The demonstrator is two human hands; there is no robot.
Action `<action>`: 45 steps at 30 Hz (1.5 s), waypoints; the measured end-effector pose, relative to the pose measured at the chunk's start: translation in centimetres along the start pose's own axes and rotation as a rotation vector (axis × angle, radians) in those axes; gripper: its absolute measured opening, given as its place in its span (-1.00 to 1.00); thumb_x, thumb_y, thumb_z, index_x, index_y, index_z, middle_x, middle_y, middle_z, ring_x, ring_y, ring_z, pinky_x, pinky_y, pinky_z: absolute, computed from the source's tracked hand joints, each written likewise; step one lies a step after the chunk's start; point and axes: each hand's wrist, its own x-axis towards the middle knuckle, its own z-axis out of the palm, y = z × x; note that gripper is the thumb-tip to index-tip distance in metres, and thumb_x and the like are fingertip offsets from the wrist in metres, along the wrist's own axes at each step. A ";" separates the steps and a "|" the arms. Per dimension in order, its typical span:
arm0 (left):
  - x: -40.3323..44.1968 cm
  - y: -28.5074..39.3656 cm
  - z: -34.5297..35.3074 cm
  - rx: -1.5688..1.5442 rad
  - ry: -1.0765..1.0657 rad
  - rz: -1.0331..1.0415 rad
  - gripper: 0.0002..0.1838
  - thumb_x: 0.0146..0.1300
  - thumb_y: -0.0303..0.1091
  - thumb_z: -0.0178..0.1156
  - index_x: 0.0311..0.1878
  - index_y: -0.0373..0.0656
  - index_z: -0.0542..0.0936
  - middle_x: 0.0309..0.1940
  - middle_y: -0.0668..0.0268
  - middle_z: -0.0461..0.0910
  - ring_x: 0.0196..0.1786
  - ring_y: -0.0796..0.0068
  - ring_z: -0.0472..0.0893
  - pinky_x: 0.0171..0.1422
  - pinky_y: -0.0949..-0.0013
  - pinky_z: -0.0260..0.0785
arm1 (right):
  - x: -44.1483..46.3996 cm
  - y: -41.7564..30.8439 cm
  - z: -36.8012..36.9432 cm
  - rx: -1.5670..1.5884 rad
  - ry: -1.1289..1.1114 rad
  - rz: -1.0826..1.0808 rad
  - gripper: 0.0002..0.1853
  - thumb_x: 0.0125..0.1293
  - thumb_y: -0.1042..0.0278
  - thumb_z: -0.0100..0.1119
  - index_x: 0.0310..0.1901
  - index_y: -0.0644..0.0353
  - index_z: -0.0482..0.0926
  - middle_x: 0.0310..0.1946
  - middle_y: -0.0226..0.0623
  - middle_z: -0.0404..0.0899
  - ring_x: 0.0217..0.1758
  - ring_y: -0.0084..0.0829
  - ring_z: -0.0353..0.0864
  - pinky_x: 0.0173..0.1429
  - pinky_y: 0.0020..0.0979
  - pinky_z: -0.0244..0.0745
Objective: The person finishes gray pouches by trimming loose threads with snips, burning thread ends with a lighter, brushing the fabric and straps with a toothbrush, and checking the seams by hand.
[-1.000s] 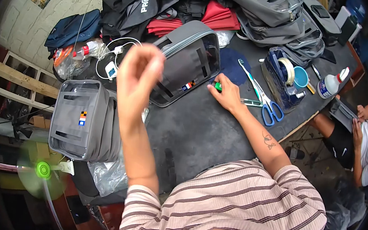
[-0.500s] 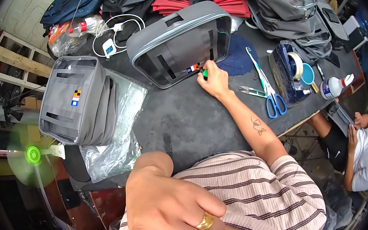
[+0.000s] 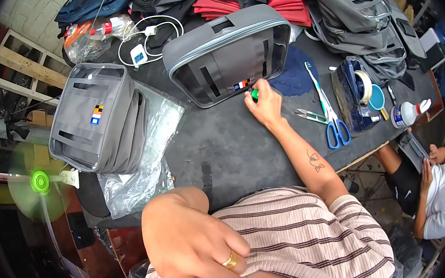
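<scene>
My right hand (image 3: 265,104) is closed round a small green object (image 3: 255,94) beside the lower front corner of a grey bag (image 3: 226,52). This bag stands upright on the dark table (image 3: 243,146), with clear panels and a coloured flag patch (image 3: 242,84) near my fingers. Close to my chest, my left hand (image 3: 195,244) wears a gold ring; its fingers are bent and the tips are hidden, so any held thing cannot be made out. On the left, several grey bags (image 3: 92,117) with a similar patch stand stacked on clear plastic (image 3: 148,147).
Blue scissors (image 3: 337,133), thread snips (image 3: 311,116), a toothbrush (image 3: 315,81) and a tape organizer (image 3: 349,95) lie right. A white bottle (image 3: 407,113) stands near the edge. A green fan (image 3: 40,181) spins at left. A co-worker (image 3: 440,183) sits at right.
My left hand has dropped from beside the grey bag to near my chest. My right hand, with the green object, has shifted nearer the patch. The whole view has also shifted.
</scene>
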 end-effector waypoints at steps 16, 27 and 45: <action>-8.2 -1.0 -3.7 0.671 1.207 -0.680 -0.91 0.24 -0.54 0.13 -0.19 -0.30 0.53 -0.33 0.41 0.48 -0.32 0.74 0.38 -0.21 0.63 0.22 | -1.3 -4.6 4.1 0.044 -0.116 -0.121 -0.67 0.05 0.25 0.26 -0.28 0.22 0.35 -0.36 -0.14 0.48 -0.39 -0.07 0.58 -0.32 -0.11 0.46; -6.4 -6.7 -12.7 1.186 0.619 -0.845 -0.84 0.16 -0.38 0.21 -0.20 -0.19 0.62 -0.21 0.26 0.55 -0.02 0.28 0.45 0.12 0.32 0.25 | 0.2 0.5 -0.6 -0.050 0.132 0.088 -0.63 0.13 0.06 0.28 -0.27 0.15 0.39 -0.38 -0.17 0.51 -0.41 0.00 0.56 -0.37 -0.04 0.39; -6.2 -11.9 -21.7 0.286 0.114 -1.564 -0.34 -0.02 -0.34 0.08 0.28 -0.06 0.44 0.13 0.34 0.49 0.09 0.54 0.40 0.12 0.52 0.22 | -0.5 4.6 -7.0 -0.197 0.146 -0.041 -0.68 0.04 0.16 0.32 -0.35 0.15 0.40 -0.41 -0.25 0.45 -0.34 -0.14 0.51 -0.23 -0.20 0.35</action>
